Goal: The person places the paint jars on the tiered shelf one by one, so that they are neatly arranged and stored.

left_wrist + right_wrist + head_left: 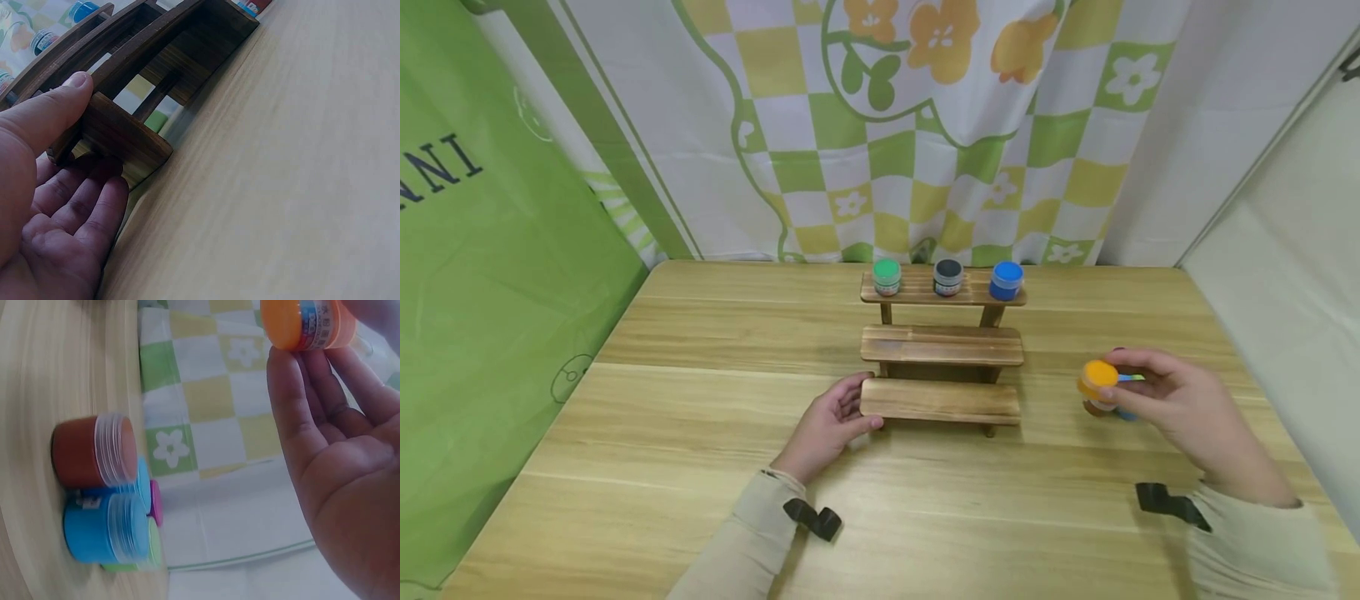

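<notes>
A three-tier wooden display stand [940,400] stands on the table. My left hand [820,429] holds the left end of its lowest tier, thumb on top and fingers reaching behind and below the board, as the left wrist view shows. On the top tier sit a green paint jar [887,278], a black one [948,278] and a blue one [1006,282]. To the right of the stand, my right hand [1198,412] pinches an orange paint jar [1099,380] between thumb and fingers. The right wrist view has that orange jar [309,325] raised above the tabletop.
Beneath the right hand, more jars are grouped on the table: a brown one [78,453], a light blue one [90,531], a light green one [154,542] and a purple one [156,503]. A checkered curtain [925,167] hangs behind the table [737,333].
</notes>
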`<state>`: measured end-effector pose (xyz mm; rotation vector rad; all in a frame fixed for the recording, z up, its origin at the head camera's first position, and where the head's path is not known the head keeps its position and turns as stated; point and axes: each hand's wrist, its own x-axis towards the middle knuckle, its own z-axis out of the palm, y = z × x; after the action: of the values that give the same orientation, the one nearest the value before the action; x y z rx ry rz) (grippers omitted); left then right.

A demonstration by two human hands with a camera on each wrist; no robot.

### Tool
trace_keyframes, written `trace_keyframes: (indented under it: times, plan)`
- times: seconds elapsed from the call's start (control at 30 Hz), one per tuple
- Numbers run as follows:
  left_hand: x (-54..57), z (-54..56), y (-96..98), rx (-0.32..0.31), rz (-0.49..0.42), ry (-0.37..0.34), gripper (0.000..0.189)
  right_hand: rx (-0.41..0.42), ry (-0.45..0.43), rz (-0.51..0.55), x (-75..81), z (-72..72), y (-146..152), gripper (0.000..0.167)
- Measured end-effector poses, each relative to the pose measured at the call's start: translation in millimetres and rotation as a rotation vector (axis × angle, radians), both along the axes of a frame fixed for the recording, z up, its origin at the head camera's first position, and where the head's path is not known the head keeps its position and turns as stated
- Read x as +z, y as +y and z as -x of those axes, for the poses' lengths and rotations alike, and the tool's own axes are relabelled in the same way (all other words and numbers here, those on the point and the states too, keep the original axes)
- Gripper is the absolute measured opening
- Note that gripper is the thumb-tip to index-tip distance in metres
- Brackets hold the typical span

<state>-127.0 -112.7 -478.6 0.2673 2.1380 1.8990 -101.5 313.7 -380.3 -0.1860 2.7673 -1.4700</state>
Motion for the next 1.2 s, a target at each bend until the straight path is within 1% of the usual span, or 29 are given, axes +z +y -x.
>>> trace_keyframes:
  times: [0.23,0.3,0.4,0.63,0.83,0.93,1.07,1.2]
  plan:
    - [0.6,0.3,0.6,0.002,-0.001,0.000,0.071,0.058,0.007,0.136,-0.8,1.1,-14,0.041]
    - [0.9,0.3,0.8,0.003,-0.002,0.002,0.071,0.067,0.008,0.155,-0.3,1.1,-18,0.041]
    - [1.2,0.5,0.8,0.001,-0.004,0.002,0.071,0.064,0.015,0.143,0.2,1.5,-22,0.042]
    - [-0.9,0.5,-0.8,0.003,0.014,0.008,0.071,0.020,0.041,0.045,-0.2,4.0,-35,0.041]
    - [-4.9,0.3,-1.6,-0.018,-0.002,0.002,0.073,0.023,0.094,0.064,-5.0,4.0,-50,0.037]
    - [-6.0,-0.4,-1.9,-0.021,0.001,0.001,0.074,0.019,0.104,0.077,-5.9,3.8,-57,0.037]
    - [-5.2,-0.1,-2.4,-0.014,0.017,0.003,0.074,0.023,0.115,0.124,-5.6,4.8,-66,0.037]
    - [-4.0,1.7,-3.3,-0.020,0.022,0.011,0.074,0.042,0.150,0.162,-4.0,7.3,-77,0.036]
